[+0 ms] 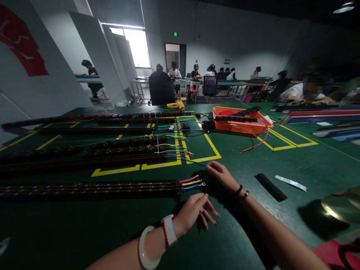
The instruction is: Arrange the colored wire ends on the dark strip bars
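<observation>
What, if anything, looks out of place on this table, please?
One red cable trails from the right end of the orange basket onto the green table, which looks stray because its loose end lies alone outside. Nothing appears spilled.

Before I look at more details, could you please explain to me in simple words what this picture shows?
There is no machine here: these are a person's own two bare hands. The picture comes from a camera worn on the head, looking forward and down. On the green table lie long dark strips that look like cable chains. Farther back are a yellow heat gun and an orange plastic basket. The right hand seems to pinch a blue wire at its fingertips. The left hand, with a pale bangle on its wrist, appears to hold nothing; it is near the ring terminals on the nearest chain's red, yellow and blue leads.
</observation>
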